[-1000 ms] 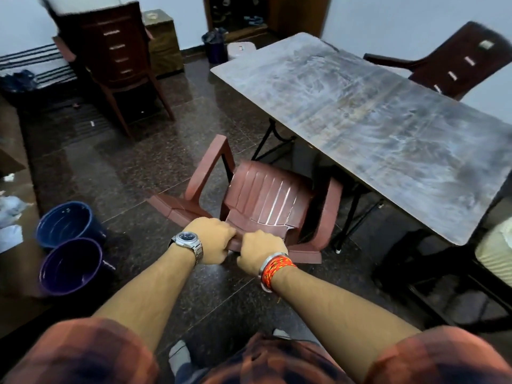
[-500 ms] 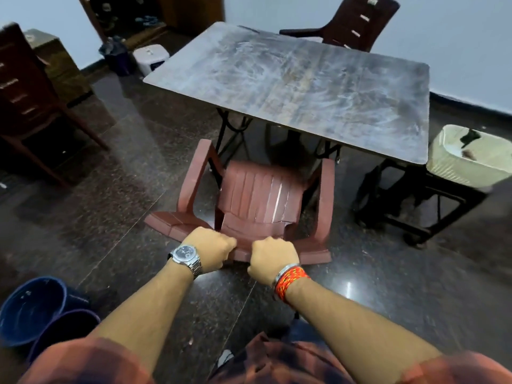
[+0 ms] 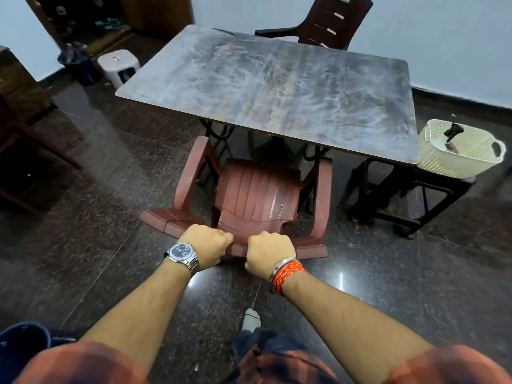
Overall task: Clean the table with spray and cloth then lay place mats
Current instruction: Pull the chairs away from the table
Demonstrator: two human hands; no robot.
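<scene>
Both fists closed tight on the top rail of the red-brown chair (image 3: 257, 189): left hand (image 3: 206, 245) and right hand (image 3: 270, 252) side by side, knuckles up, fingers curled over the rail, small gap between them. Both bare forearms reach forward and down, converging on the chair back; watch (image 3: 181, 252) on left wrist, red thread band (image 3: 286, 274) on right wrist. Chair faces the table (image 3: 277, 87), seat front tucked under the table's near long edge. Table sits beyond the chair, top streaked, long axis left to right across the view, right end nearer the person. Dark chair (image 3: 329, 20) at the table's far side. Cream basket (image 3: 457, 153) just beside the table's right end. White stool (image 3: 119, 63) off the table's far left corner.
</scene>
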